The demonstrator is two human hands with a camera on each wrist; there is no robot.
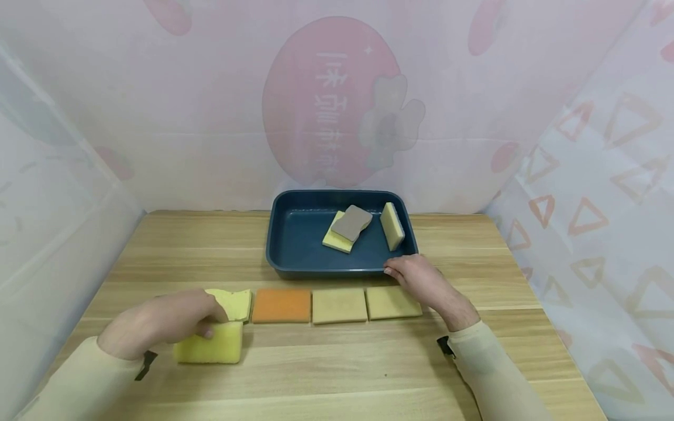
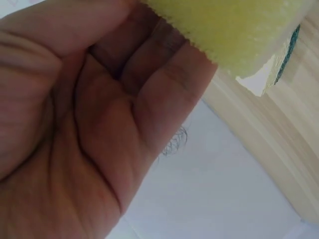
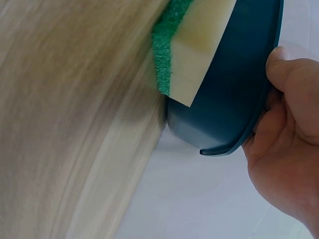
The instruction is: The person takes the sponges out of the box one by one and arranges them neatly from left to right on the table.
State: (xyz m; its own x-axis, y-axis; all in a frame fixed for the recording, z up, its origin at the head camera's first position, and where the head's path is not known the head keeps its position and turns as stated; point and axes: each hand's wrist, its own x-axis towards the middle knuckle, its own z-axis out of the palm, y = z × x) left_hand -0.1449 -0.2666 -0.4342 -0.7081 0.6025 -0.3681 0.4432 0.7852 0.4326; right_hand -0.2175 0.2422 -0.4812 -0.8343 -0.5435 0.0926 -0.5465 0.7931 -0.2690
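My left hand (image 1: 163, 321) pinches a thick yellow sponge (image 1: 210, 349) near the table's left front, and the same sponge (image 2: 234, 35) fills the top of the left wrist view. Right behind it lies a light yellow sponge (image 1: 237, 304) with a wavy edge, partly covered by the hand. My right hand (image 1: 423, 283) grips the front right rim of a dark blue rectangular pan (image 1: 300, 257). In the right wrist view the thumb lies over the rim, fingers outside. Inside the pan, a grey sponge (image 1: 352, 222) overlaps a yellow sponge (image 1: 336, 241), and a pale sponge (image 1: 391, 227) stands on edge.
To the right of the wavy sponge, the row continues with an orange sponge (image 1: 281, 305) and two pale yellow ones, the middle sponge (image 1: 339, 305) and the right-end sponge (image 1: 392, 303). A printed cloth (image 1: 210, 117) hangs behind the wooden table (image 1: 337, 374) and along both sides.
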